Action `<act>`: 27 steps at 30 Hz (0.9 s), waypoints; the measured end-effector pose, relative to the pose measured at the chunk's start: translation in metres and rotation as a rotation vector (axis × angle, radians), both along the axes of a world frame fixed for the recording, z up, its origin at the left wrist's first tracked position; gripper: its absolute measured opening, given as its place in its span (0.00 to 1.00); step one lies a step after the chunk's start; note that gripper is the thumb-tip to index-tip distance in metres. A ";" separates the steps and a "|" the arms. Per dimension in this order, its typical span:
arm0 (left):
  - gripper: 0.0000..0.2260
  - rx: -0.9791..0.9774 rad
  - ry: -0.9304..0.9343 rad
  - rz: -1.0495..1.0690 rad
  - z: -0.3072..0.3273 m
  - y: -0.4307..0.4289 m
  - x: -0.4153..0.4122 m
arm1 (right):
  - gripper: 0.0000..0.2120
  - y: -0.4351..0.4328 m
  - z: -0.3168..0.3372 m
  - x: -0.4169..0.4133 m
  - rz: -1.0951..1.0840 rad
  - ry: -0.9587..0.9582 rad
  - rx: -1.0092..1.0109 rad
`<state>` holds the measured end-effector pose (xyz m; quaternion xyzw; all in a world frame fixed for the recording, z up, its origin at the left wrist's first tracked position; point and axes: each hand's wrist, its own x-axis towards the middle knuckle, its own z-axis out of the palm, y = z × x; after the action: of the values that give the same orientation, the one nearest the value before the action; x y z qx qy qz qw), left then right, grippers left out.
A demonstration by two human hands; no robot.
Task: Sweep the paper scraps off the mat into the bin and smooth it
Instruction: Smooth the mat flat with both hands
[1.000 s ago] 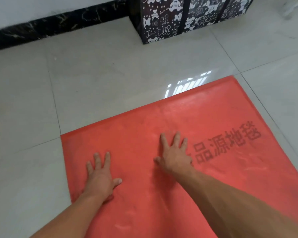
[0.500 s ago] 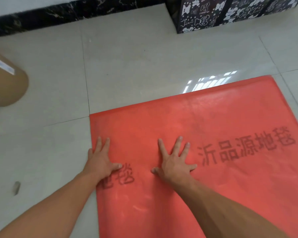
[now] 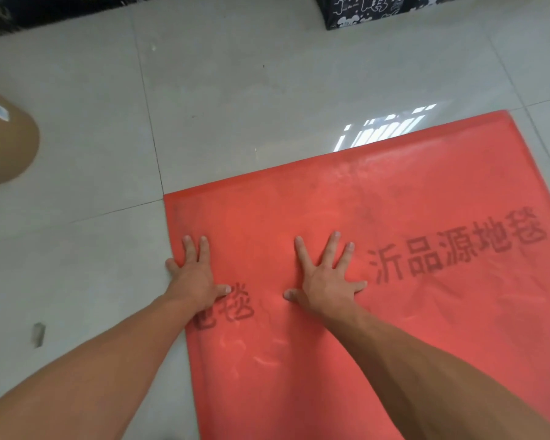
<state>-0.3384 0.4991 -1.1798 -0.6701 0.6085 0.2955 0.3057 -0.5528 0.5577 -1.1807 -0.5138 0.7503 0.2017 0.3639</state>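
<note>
Red mat (image 3: 394, 312) lies flat under both hands, left hand (image 3: 196, 281) spread at its edge, right hand (image 3: 326, 285) splayed further in.

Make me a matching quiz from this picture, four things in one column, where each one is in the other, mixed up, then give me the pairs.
Things
1. left hand
2. right hand
3. brown cardboard container
4. patterned box

Places
A. top of the picture, on the tiled floor beyond the mat
B. flat on the mat's left edge
C. far left, off the mat
D. flat on the mat, beside the printed characters

Pairs: 1-B, 2-D, 3-C, 4-A
</note>
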 end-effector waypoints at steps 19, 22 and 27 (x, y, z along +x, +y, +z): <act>0.58 0.106 -0.020 0.107 -0.003 0.145 -0.037 | 0.53 0.003 -0.005 0.002 0.008 0.020 -0.067; 0.58 0.119 -0.014 0.120 -0.002 0.146 -0.037 | 0.51 0.005 -0.002 -0.001 0.006 -0.002 -0.078; 0.59 0.070 0.000 0.052 0.000 0.148 -0.035 | 0.49 0.030 0.016 0.009 0.082 -0.063 -0.061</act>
<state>-0.3730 0.6467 -1.1795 -0.6745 0.5803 0.3245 0.3209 -0.5435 0.5875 -1.1648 -0.5612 0.7223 0.1774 0.3631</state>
